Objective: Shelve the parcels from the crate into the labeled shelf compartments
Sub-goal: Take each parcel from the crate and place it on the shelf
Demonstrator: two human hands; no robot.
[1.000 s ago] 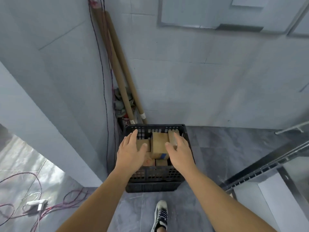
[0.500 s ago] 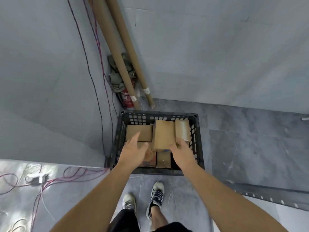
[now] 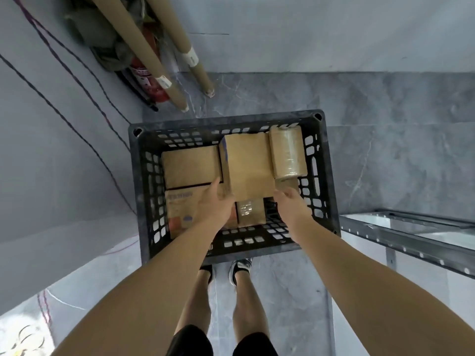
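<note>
A black plastic crate (image 3: 226,122) stands on the grey floor in front of my feet and holds several brown parcels. A tall brown box (image 3: 248,163) stands highest in the middle. To its left lies a flat brown box (image 3: 190,165), to its right a tape-wrapped parcel (image 3: 288,152). A printed box (image 3: 180,209) and a small taped parcel (image 3: 250,213) lie lower, at the near side. My left hand (image 3: 214,202) grips the tall box's near left corner, thumb up along its edge. My right hand (image 3: 290,204) grips its near right corner, fingertips hidden.
A metal shelf frame (image 3: 411,242) reaches in from the right, close to the crate's near right corner. Two cardboard tubes (image 3: 144,52) and a red fire extinguisher (image 3: 150,82) lean in the wall corner behind the crate. Cables (image 3: 77,80) run down the left wall.
The view has tilted down and closed in on the crate. Both hands went from hovering open above the parcels to closing on the tall box's near corners.
</note>
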